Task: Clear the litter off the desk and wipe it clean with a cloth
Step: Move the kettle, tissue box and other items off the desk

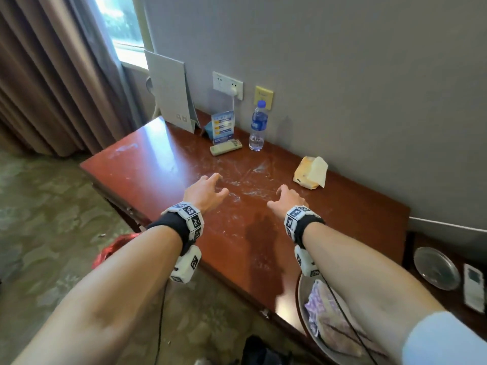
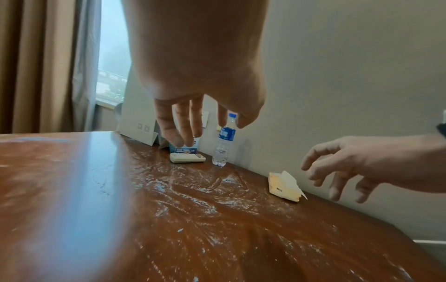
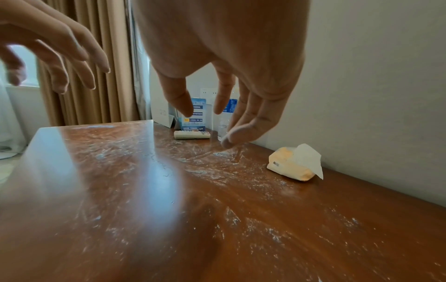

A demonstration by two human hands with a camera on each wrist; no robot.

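Currently both your hands, left [image 1: 208,192] and right [image 1: 286,200], hover over the table [image 1: 147,164], fingers loosely spread, holding nothing. White smears [image 1: 245,185] lie under them; tissue pack [image 1: 311,172] sits near the wall.

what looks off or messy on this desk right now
White powdery smears streak the middle of the desk, spreading from near the remote toward the tissue pack. Both the left hand and right hand hover empty above them; no cloth is in hand.
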